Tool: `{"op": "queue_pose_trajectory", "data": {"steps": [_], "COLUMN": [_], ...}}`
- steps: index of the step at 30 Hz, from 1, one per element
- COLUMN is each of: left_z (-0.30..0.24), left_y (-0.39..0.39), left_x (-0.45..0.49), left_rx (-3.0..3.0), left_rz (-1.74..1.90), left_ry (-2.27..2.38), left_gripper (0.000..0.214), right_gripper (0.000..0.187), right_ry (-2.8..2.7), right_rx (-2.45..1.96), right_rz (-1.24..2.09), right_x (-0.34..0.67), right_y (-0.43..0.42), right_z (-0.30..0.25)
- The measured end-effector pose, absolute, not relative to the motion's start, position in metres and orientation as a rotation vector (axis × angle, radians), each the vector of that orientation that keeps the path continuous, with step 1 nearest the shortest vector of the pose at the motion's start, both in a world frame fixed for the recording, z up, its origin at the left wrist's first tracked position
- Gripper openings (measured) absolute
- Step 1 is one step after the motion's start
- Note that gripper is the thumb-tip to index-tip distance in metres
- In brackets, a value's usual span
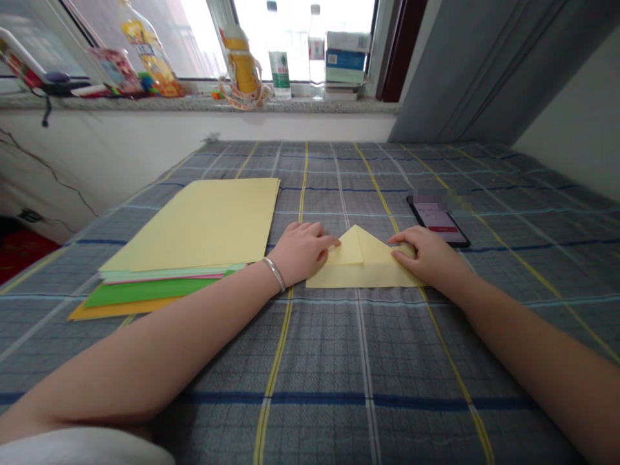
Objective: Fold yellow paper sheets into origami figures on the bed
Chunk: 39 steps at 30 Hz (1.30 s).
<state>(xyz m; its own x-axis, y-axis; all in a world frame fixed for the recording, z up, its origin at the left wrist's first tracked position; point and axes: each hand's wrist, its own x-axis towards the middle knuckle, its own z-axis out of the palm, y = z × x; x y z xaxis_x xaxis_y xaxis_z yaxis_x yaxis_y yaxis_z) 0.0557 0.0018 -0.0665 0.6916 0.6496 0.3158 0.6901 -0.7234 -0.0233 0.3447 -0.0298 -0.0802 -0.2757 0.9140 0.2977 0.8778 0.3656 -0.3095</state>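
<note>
Paper [361, 268] in pale yellow, seen from the head view, folded and lying flat between the two hands on a plaid blanket [334, 361]: a wide band along the edge nearest the body, a peak pointing away from the body, and a diagonal flap laid over on the left of the peak. Folding well under way on this one sheet, with creases showing and the plain rectangle gone; the right end partly hidden under the fingers, so no telling how finished that corner is.

Left hand [303, 253] open, palm down, fingers nearly flat, fingertips touching the left slope of the paper, with no grip. Bracelet [274, 274] of silver around the left wrist. Right hand [429, 258] half curled, fingers over the right end of the paper, thumb out of sight; firm grip or light press impossible to tell.

Just left of the left hand, a stack [194, 226] of flat, unfolded sheets, pale yellow on top, with green, pink and orange edges beneath. Just beyond the right hand, a phone [438, 223] lying on the blanket, screen lit. Far beyond both hands, a windowsill [194, 103] with bottles [278, 64] and a box [346, 58].
</note>
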Motion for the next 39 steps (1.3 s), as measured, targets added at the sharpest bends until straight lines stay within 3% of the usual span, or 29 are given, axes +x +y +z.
{"op": "queue_pose_trajectory", "data": {"steps": [7,12,19,24,39], "left_z": [-0.068,-0.068,-0.060,-0.054,-0.051], "left_y": [0.000,-0.004,-0.018,-0.027,-0.038], "left_x": [0.060,0.063,0.068,0.071,0.076], "left_rx": [-3.031,-3.078,-3.026,-3.017,-2.960], "left_rz": [-0.322,-0.315,-0.229,-0.206,-0.251], "left_ry": [-0.452,-0.516,-0.656,-0.697,-0.783], "left_gripper": [0.039,0.037,0.040,0.057,0.028], "right_gripper": [0.020,0.021,0.048,0.027,0.024], "right_ry": [-2.467,-2.624,-2.721,-2.750,-2.747], "right_rx": [-1.156,-1.058,-0.975,-0.980,-1.075], "right_rz": [-0.153,-0.078,-0.031,-0.124,-0.305], "right_x": [0.328,0.319,0.320,0.317,0.313], "right_y": [-0.042,-0.051,-0.054,-0.058,-0.065], "right_z": [-0.075,-0.069,-0.064,-0.060,-0.054]}}
